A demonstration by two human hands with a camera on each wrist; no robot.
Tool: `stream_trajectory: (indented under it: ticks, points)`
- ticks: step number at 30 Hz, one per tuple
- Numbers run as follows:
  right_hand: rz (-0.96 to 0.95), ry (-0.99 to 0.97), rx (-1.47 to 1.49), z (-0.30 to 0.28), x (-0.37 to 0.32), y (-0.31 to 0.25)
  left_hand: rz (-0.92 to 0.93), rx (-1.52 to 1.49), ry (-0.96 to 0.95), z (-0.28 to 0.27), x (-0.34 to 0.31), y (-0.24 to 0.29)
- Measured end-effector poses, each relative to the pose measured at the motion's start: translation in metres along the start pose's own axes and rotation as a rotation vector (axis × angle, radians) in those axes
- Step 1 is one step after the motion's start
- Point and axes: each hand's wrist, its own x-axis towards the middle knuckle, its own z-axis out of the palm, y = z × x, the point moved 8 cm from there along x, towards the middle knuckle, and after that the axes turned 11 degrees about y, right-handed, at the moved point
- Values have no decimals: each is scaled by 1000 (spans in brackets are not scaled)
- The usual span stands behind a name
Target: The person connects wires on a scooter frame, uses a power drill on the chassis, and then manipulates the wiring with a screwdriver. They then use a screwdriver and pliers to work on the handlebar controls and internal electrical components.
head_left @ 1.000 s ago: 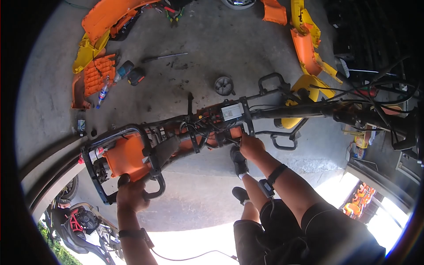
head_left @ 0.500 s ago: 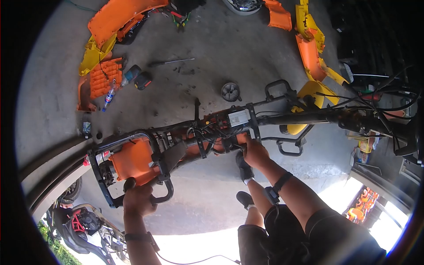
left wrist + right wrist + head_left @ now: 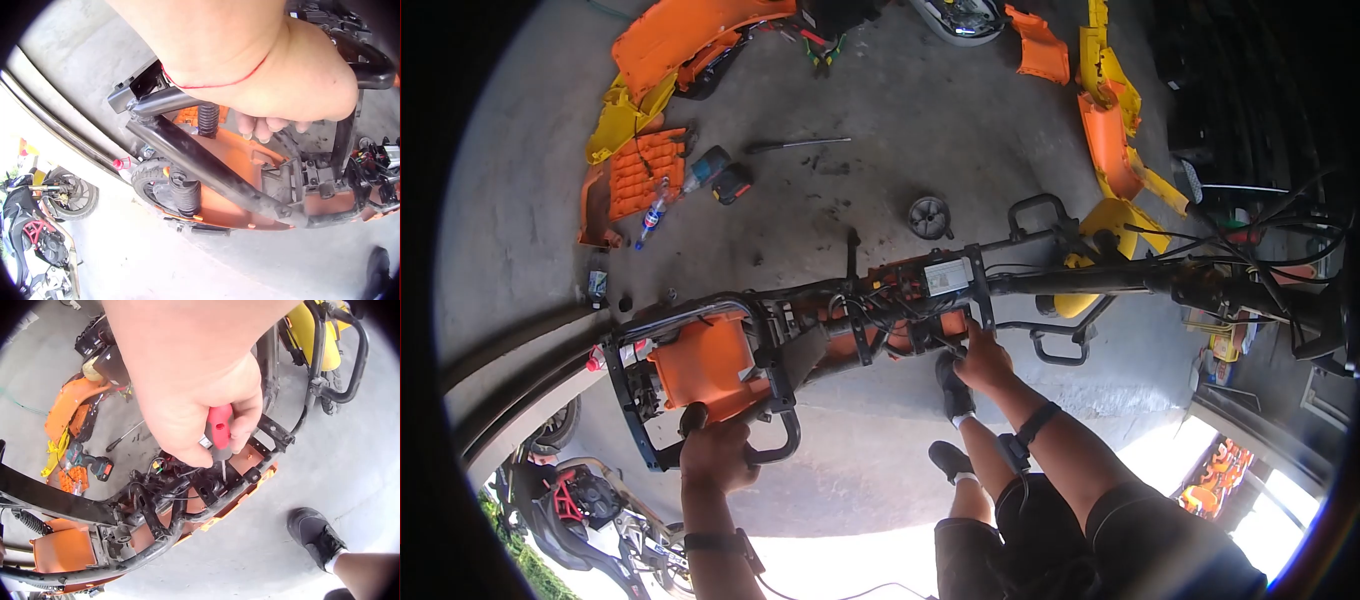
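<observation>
A black tubular vehicle frame (image 3: 800,310) with orange panels lies across the head view. At its left end, the left hand (image 3: 717,455) grips a frame tube; in the left wrist view its fingertips (image 3: 265,130) show beneath the tube. The right hand (image 3: 985,360) is at the near side of the middle section. In the right wrist view that right hand (image 3: 194,406) holds a red-handled screwdriver (image 3: 220,428), its shaft pointing down among brackets and wiring. A silver-labelled box (image 3: 947,277) sits on the frame just beyond the right hand.
Orange and yellow panels (image 3: 1106,135) lie on the floor on both sides. A cordless drill (image 3: 708,168), a bottle (image 3: 653,214), a long screwdriver (image 3: 800,144) and a round wheel-like part (image 3: 929,217) lie beyond the frame. A motorcycle (image 3: 575,500) stands lower left.
The view has shifted, so the frame and floor items appear slightly farther right and lower. The left hand keeps its grip; the right hand has tilted slightly and stays at the same section.
</observation>
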Motion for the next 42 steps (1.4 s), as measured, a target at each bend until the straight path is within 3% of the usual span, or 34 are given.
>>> stream_trajectory:
  ticks: [2, 4, 6, 9, 11, 12, 14, 15, 16, 18, 19, 21, 26, 29, 30, 32, 34, 37, 42]
  points:
    - [31, 18, 1, -3, 3, -2, -14, 5, -20, 6, -2, -4]
    - [219, -241, 11, 13, 3, 9, 26, -15, 13, 5, -3, -2]
    - [143, -256, 15, 23, 2, 11, 8, 0, -18, 5, -4, -2]
    - [69, -169, 57, 22, 3, 12, 14, 14, -2, 6, -2, -3]
    - [-161, 60, 123, 11, 5, -3, 21, 14, 35, 6, -4, -4]
    - [-163, 57, 118, 16, 4, 0, 10, -4, 34, 7, -5, -6]
    - [457, -333, 335, 14, -7, 7, -5, -26, 33, 11, -5, -6]
    - [546, -394, 425, 21, -6, 11, -21, -47, 30, 11, -5, -7]
    - [544, -394, 425, 34, -1, 24, -34, -66, 29, 10, -5, -8]
    - [300, -608, 241, 77, 8, 40, -14, -65, 18, 9, -5, -9]
    - [308, -601, 245, 77, -1, 39, 8, -69, 5, 9, -5, -8]
    - [150, 20, 129, 31, 4, 29, -10, -90, -46, 12, -7, -8]
    - [60, 65, 55, 21, -5, 14, -20, -124, -28, 14, -8, -9]
    - [471, -492, 183, 38, -13, 22, -2, -141, -27, 12, -4, -7]
    - [476, -498, 196, 39, -14, 20, 5, -130, -36, 12, -5, -8]
    - [343, -192, 158, 13, -10, 14, 30, -110, 21, 8, -5, -4]
    - [312, -123, 115, 2, -14, 8, 23, -98, 9, 4, -3, 1]
    - [-139, 234, -90, -31, -12, -29, 19, -84, 26, 2, 1, 0]
    - [52, -62, -50, -10, 8, -23, 48, -78, 49, 6, -5, -2]
